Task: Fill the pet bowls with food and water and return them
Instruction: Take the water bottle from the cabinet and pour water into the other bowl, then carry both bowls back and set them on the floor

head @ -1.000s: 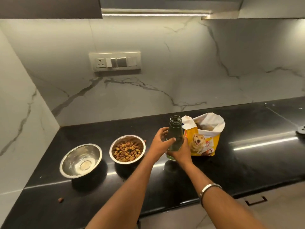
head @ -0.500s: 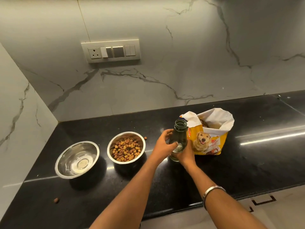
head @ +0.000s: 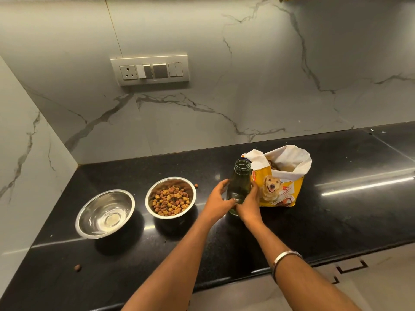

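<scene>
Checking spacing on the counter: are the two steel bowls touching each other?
Apart. The head view shows bare black counter between the water bowl and the kibble bowl.

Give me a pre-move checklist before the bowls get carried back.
1. Food bowl holds kibble: ok.
2. Water bowl holds water: ok, though shallow.
3. Green bottle standing upright on the counter: ok.
4. Left hand and right hand free for the bowls: not ok, both at the bottle.
5. Food bag closed: not ok.
6. Stray kibble cleared: not ok.
</scene>
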`<action>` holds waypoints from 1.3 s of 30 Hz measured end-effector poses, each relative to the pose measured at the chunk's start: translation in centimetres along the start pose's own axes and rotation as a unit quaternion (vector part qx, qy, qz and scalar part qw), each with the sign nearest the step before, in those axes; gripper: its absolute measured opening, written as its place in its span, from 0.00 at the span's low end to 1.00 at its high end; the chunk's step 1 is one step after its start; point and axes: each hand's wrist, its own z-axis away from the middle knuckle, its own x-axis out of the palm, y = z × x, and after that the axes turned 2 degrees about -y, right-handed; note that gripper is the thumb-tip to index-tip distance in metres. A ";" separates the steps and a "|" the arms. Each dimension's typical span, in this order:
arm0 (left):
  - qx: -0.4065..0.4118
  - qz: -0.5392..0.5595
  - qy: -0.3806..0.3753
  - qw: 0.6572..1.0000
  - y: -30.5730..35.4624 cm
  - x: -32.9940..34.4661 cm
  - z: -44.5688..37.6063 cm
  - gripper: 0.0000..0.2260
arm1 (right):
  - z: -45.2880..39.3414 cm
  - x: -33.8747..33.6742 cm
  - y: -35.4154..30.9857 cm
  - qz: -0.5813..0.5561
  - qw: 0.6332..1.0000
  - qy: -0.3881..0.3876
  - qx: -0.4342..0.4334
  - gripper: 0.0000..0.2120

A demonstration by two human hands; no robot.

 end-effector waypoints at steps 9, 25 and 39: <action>-0.040 -0.011 0.058 0.997 -1.7 -1.4 3.0 0.28 | 3.8 0.1 -0.5 0.038 0.998 0.037 -0.032 0.51; -0.124 0.157 0.240 0.950 -7.9 -8.1 9.5 0.09 | 10.2 6.9 -3.2 -0.032 0.992 0.049 -0.107 0.08; -0.218 0.410 0.432 0.773 -13.1 -20.0 12.6 0.21 | 7.9 13.7 -4.9 -0.134 0.966 -0.130 0.180 0.20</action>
